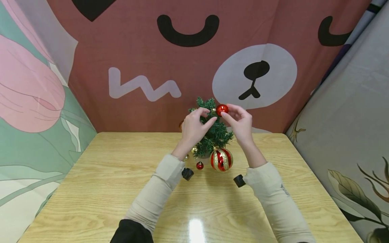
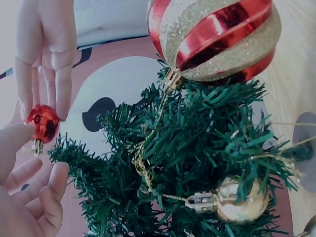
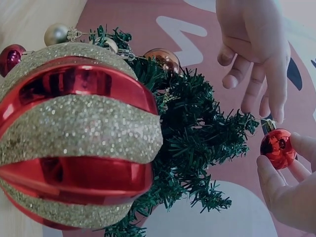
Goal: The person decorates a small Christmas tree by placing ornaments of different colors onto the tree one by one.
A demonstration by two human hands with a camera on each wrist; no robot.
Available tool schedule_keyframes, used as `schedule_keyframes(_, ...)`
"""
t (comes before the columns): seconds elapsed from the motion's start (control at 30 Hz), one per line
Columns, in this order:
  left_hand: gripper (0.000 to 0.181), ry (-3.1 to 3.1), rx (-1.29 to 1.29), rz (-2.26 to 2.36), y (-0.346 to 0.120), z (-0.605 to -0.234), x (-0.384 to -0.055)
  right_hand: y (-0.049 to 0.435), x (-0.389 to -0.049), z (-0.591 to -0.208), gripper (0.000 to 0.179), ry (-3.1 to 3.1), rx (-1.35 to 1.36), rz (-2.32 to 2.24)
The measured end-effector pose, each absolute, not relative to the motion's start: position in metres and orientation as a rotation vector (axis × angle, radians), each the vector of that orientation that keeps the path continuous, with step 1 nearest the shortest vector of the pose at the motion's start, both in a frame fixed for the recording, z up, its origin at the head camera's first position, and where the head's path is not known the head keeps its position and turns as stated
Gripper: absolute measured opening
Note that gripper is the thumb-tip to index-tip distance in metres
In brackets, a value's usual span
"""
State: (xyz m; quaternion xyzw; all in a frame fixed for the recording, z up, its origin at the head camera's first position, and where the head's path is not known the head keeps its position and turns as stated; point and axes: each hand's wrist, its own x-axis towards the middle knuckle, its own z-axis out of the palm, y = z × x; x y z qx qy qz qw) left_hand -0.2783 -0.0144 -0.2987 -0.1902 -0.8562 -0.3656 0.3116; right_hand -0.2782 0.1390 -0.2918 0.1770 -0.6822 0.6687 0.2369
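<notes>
Between its thumb and fingers my right hand (image 1: pixel 241 126) pinches a shiny red Christmas bauble (image 1: pixel 222 110) beside the top of a small green Christmas tree (image 1: pixel 218 135). The bauble's gold cap points left, toward my left hand (image 1: pixel 193 127). That hand is at the treetop with thumb and forefinger apart. In the right wrist view, its fingertips (image 3: pixel 278 112) come close to the cap and a thin string; whether they touch is unclear. A large red bauble with gold glitter stripes (image 1: pixel 222 159) hangs low on the tree's near side.
A gold bauble (image 2: pixel 242 200) and a copper-coloured one (image 3: pixel 163 59) hang on the tree. Low at its front is a small red bauble (image 1: pixel 199 165). The tree stands at the back of a wooden table (image 1: pixel 127 172), before a printed cloth (image 1: pixel 136 114). Small black cameras (image 1: pixel 187 173) sit by both wrists.
</notes>
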Motion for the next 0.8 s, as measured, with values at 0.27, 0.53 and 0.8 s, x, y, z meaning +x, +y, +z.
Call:
schedule_keyframes(0.27, 0.019, -2.252, -0.5, -0.923, -0.0108, -0.2982, -0.2785, 0.138, -0.2779, -0.2932, 0.031, -1.845, 0.472, 1.876)
schedule_keyframes(0.53, 0.012, -2.18, -0.489, -0.948, -0.0117, -0.2995, -0.2807, 0.1397, -0.2773, -0.2947, 0.032, -1.838, 0.462, 1.885)
schedule_keyframes(0.8, 0.021, -2.212, -0.516, -0.957, -0.01, -0.299, -0.2808, 0.1395, -0.2774, -0.2938, 0.032, -1.844, 0.487, 1.862)
